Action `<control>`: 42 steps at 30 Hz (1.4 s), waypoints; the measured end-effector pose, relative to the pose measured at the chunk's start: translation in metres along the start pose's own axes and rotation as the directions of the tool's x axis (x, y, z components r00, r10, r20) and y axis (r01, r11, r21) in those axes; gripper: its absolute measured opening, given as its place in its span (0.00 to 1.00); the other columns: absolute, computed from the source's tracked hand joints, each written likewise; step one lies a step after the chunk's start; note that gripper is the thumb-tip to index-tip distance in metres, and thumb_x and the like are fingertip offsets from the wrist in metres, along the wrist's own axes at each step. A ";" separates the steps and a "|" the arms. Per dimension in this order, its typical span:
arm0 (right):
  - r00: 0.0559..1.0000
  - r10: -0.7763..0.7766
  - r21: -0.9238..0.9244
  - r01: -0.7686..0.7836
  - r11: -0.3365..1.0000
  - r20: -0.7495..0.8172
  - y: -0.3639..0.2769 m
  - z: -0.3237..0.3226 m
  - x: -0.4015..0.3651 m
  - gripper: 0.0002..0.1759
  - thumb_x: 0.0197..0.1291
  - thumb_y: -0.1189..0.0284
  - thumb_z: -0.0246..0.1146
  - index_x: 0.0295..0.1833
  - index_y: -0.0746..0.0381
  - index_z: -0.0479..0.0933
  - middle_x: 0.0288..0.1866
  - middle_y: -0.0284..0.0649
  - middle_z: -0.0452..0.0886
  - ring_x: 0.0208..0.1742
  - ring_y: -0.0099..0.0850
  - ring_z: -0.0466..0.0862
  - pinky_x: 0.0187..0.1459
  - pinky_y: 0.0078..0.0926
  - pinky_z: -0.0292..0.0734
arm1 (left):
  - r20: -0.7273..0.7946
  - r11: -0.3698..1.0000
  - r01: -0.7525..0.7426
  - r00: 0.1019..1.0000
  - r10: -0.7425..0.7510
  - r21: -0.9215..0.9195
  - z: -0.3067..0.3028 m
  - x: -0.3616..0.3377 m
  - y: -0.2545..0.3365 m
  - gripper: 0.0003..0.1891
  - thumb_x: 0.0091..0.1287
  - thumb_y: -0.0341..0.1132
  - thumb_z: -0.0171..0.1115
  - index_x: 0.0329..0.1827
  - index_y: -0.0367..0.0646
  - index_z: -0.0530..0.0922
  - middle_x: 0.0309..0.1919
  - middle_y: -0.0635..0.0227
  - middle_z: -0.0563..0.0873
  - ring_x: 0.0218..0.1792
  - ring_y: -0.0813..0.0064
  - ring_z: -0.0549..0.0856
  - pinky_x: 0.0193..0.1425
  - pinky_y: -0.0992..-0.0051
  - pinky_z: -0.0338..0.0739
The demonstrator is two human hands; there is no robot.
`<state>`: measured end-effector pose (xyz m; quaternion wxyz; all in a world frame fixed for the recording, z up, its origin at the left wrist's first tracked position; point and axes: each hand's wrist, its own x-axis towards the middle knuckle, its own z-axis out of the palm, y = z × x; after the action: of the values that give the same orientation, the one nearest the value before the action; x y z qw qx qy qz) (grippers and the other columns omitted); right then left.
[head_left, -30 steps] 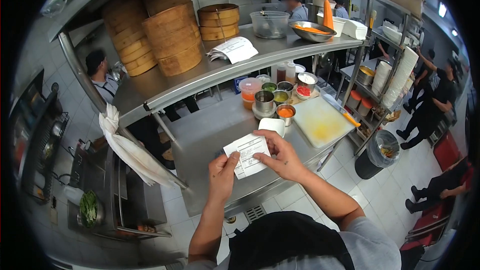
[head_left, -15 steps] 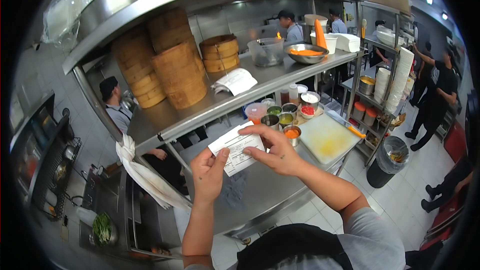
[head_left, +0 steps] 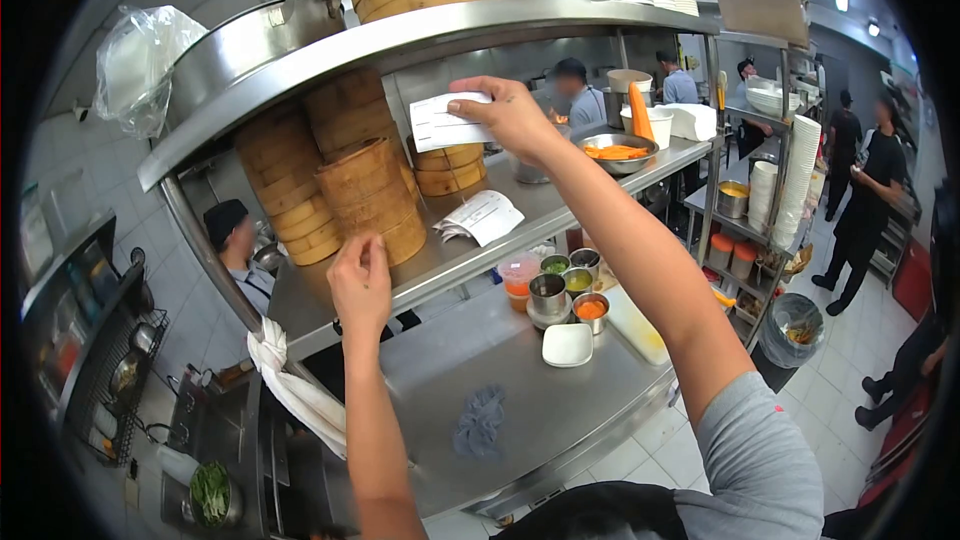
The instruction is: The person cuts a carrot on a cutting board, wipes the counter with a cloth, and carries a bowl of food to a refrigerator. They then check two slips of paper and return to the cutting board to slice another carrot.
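Observation:
My right hand is raised over the steel shelf and pinches a white paper slip by its right side. Behind and below the slip is a small bamboo steamer stack. My left hand is in front of the tall bamboo steamers, fingers curled together; whether anything is between them I cannot make out. A bundle of printed paper slips lies on the shelf between the two hands. On the counter below, a crumpled blue-grey cloth and a square white dish are visible.
Metal cups and a tub of orange food stand beside a cutting board. A bowl of orange strips is on the shelf's right. A knotted white cloth hangs at the left post. Several people stand beyond the shelf and at right.
My hands have parted and risen. The slip has left my left hand and gone up with my right hand. My view has shifted, and the white dish now shows.

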<state>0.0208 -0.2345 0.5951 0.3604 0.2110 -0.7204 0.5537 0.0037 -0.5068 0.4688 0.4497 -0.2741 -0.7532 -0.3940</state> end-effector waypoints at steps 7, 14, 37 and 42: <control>0.908 0.265 -0.370 -0.137 0.919 0.323 0.051 0.012 0.000 0.23 0.59 0.67 0.74 0.58 0.66 0.84 0.45 0.42 0.89 0.47 0.27 0.84 0.54 0.26 0.78 | -0.050 0.941 0.149 0.984 -0.172 -0.303 0.001 0.002 -0.002 0.13 0.75 0.34 0.60 0.42 0.28 0.82 0.29 0.59 0.88 0.30 0.76 0.87 0.38 0.75 0.80; 0.940 0.308 -0.110 -0.295 0.949 0.144 0.091 0.003 -0.059 0.25 0.67 0.61 0.69 0.63 0.64 0.79 0.46 0.40 0.86 0.50 0.27 0.82 0.51 0.25 0.78 | -0.062 0.928 0.231 0.964 -0.259 -0.291 0.004 0.004 -0.006 0.14 0.77 0.35 0.60 0.44 0.30 0.84 0.29 0.64 0.87 0.28 0.81 0.84 0.34 0.79 0.79; 0.941 0.333 -0.083 -0.338 0.937 -0.065 0.121 -0.017 -0.064 0.11 0.67 0.68 0.62 0.47 0.64 0.82 0.31 0.31 0.84 0.24 0.17 0.73 0.25 0.20 0.67 | 0.142 0.873 0.403 0.915 -0.378 -0.276 -0.005 0.008 -0.006 0.16 0.76 0.40 0.61 0.36 0.34 0.84 0.16 0.74 0.77 0.17 0.87 0.71 0.23 0.80 0.61; 0.945 0.323 -0.081 -0.327 0.942 -0.057 0.125 -0.018 -0.061 0.10 0.65 0.69 0.62 0.45 0.64 0.83 0.30 0.31 0.84 0.23 0.17 0.73 0.25 0.20 0.67 | 0.123 0.893 0.377 0.926 -0.357 -0.245 -0.002 0.008 -0.010 0.18 0.76 0.41 0.61 0.34 0.32 0.84 0.14 0.75 0.73 0.18 0.86 0.69 0.24 0.78 0.60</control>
<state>-0.0220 -0.1866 0.4708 0.2886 0.0609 -0.7615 0.5772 -0.0068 -0.5138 0.4731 0.2979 -0.1990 -0.7485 -0.5580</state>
